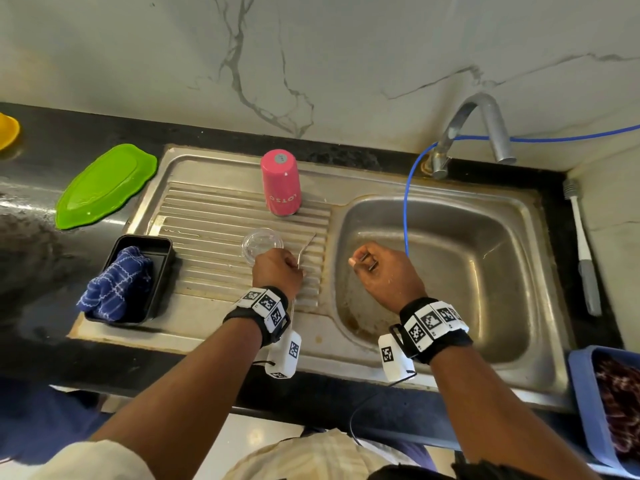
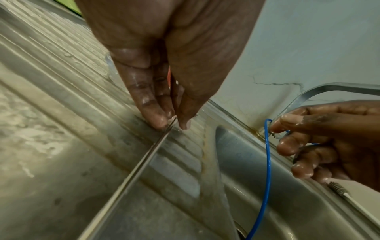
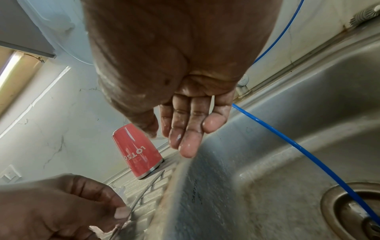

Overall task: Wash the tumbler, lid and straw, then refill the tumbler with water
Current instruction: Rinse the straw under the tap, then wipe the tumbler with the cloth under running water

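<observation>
The pink tumbler (image 1: 281, 183) (image 3: 137, 154) stands upside down at the back of the ribbed drainboard (image 1: 207, 223). In front of it the clear lid (image 1: 259, 242) lies flat. My left hand (image 1: 278, 268) (image 2: 172, 123) pinches the thin metal straw (image 1: 306, 245) (image 2: 133, 175) between thumb and fingertips, just above the drainboard beside the lid. The straw's bent end points away from me and its long end runs back under my wrist. My right hand (image 1: 367, 263) (image 3: 174, 138) hovers wet over the left edge of the sink basin (image 1: 467, 244), fingers loosely bent, with nothing plainly held.
A faucet (image 1: 485, 123) stands behind the basin, and a blue tube (image 1: 410, 202) hangs from it into the drain (image 3: 349, 211). A bottle brush (image 1: 585, 258) lies on the right counter. At the left are a black tray (image 1: 162, 271) with a blue cloth (image 1: 117, 282) and a green dish (image 1: 104, 185).
</observation>
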Demonstrator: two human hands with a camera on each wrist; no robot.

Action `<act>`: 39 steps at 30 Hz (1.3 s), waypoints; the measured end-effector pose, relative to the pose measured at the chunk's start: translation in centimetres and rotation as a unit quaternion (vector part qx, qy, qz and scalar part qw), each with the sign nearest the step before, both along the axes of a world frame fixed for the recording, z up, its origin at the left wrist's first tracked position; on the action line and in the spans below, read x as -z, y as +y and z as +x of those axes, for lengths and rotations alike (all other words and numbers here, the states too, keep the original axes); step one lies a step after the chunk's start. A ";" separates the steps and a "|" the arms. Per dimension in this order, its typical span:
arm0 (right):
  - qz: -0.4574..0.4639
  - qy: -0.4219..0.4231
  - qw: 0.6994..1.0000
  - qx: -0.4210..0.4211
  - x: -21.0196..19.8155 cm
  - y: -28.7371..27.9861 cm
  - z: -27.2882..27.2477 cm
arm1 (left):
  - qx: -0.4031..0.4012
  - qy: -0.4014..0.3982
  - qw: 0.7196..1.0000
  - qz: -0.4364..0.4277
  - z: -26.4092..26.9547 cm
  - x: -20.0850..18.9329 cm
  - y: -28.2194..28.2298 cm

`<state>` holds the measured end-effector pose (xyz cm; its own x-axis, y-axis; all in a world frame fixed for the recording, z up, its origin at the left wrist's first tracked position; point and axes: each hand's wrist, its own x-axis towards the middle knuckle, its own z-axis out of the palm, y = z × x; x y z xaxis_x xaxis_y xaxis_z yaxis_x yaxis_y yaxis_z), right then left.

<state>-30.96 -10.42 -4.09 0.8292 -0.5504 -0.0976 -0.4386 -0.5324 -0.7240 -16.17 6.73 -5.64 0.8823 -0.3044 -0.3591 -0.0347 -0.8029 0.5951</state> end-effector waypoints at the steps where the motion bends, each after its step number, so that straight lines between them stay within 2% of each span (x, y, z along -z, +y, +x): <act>1: 0.000 -0.001 1.000 0.001 -0.1 0.1 0.1 | 0.003 -0.002 1.000 -0.001 0.1 -0.1 0.0; 5: 0.002 -0.013 1.000 0.002 -0.6 -0.1 0.8 | 0.014 -0.035 0.999 -0.025 1.2 -1.7 -0.4; 11: 0.003 -0.041 0.999 0.019 -1.0 -1.1 2.1 | 0.020 -0.171 0.978 -0.115 5.8 -6.4 -2.9; 14: 0.002 -0.044 0.999 0.024 -1.2 -1.8 2.6 | 0.001 -0.196 0.972 -0.127 9.0 -8.2 -4.5; 18: 0.008 -0.047 0.999 0.026 -1.0 -2.7 2.7 | 0.060 -0.185 0.980 -0.045 12.1 -8.9 -6.3; 22: 0.008 -0.039 0.998 0.044 -0.9 -3.3 2.7 | 0.124 -0.129 0.981 0.074 12.9 -8.7 -7.0; 24: 0.006 -0.037 0.998 0.041 -1.0 -3.6 2.6 | 0.121 -0.115 0.984 0.065 12.5 -8.1 -6.9; 27: -0.007 -0.036 0.999 0.039 -1.7 -4.0 2.6 | 0.086 -0.134 0.987 -0.008 11.8 -7.5 -6.3; 30: -0.004 -0.048 0.998 0.040 -2.5 -4.2 2.9 | -0.006 -0.045 0.988 -0.148 11.2 -7.2 -5.4; 33: 0.012 -0.084 0.995 0.050 -3.1 -4.1 3.6 | -0.109 0.083 0.951 -0.278 9.8 -7.3 -4.7; 36: 0.068 -0.119 0.989 0.050 -4.0 -3.6 4.5 | -0.104 0.220 0.904 -0.352 7.4 -7.4 -4.8; 39: 0.117 -0.158 0.979 0.061 -5.1 -2.8 4.9 | -0.052 0.308 0.876 -0.368 4.4 -7.4 -4.9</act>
